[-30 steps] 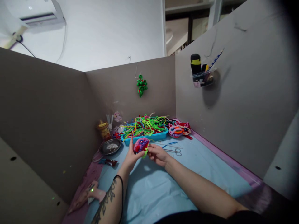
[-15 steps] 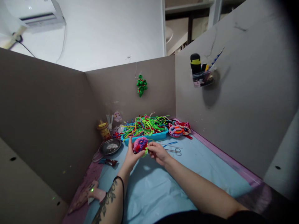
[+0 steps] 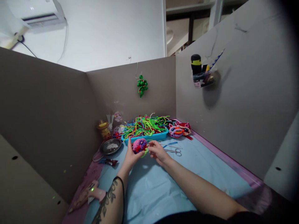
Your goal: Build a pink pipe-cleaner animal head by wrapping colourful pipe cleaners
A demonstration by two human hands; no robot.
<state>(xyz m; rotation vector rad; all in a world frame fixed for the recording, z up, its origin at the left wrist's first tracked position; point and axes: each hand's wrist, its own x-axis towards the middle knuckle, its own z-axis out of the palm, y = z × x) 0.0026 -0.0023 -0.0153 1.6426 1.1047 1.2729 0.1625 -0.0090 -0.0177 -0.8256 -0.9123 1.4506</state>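
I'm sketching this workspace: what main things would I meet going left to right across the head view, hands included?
Pink device → metal dish → left hand → pink-and-purple fuzzy piece → right hand → scissors → wall-hung container.

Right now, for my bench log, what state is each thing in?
Left hand: grip closed on craft piece.
Craft piece: held up, multicoloured.
Right hand: fingers curled beside the piece; hold unclear.
Blue tray: heaped with coloured strands.
Scissors: lying flat; blade opening unclear.
Metal dish: upright, holding pale bits.
Pink tool: lying down, green light lit.
Green ornament: hanging.
Clear holder: filled, hanging at right panel.
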